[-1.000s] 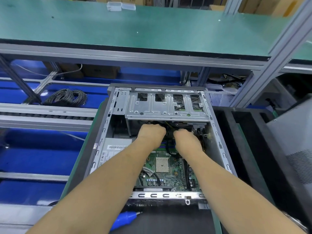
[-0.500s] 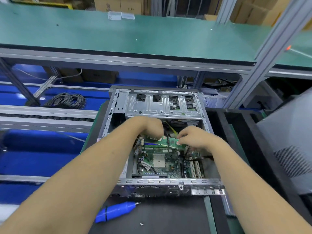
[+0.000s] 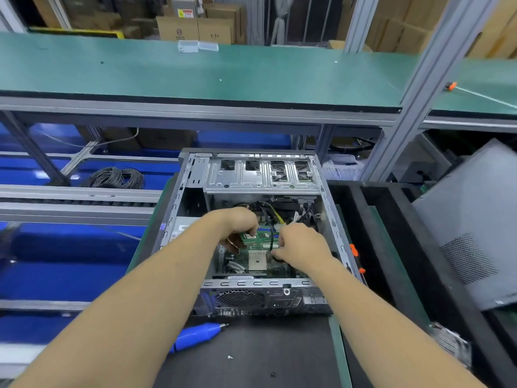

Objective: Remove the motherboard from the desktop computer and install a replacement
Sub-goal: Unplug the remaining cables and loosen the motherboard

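Head view, the only view. Since the earlier frames both hands have pulled back from deep under the drive cage toward mid-frame, and a green RAM stick (image 3: 258, 238) that was not visible a second ago now sits raised between them, above the board. The camera has also tipped up, so more shelf and boxes show at the top.

Left hand (image 3: 240, 226), centre frame, has its fingers curled down onto the left end of the stick and pinches it. Right hand (image 3: 300, 245), just right of centre, has its fingers curled on the stick's right end, close by a black cable (image 3: 270, 233) that crosses in front; exact finger contact is partly hidden.

Motherboard (image 3: 256, 260) is still in the case (image 3: 333, 219), lower centre, flat on the case floor, its square CPU socket bare and visible below the stick. Yellow and black wires (image 3: 275, 215) bunch above the hands, under the drive cage (image 3: 263, 175).

Judgement: the stick looks freed from its slot, so this is strip-down ahead of taking the board out. Cables and screws probably remain, so the task is early.

Blue screwdriver (image 3: 195, 336) lies on the table (image 3: 251, 359) at lower left of centre, untouched, near the front of the case. A small screw-like speck (image 3: 230, 357) lies just beside it. Grey side panel (image 3: 470, 219) leans at right. Coil of wire (image 3: 117, 177) at left.
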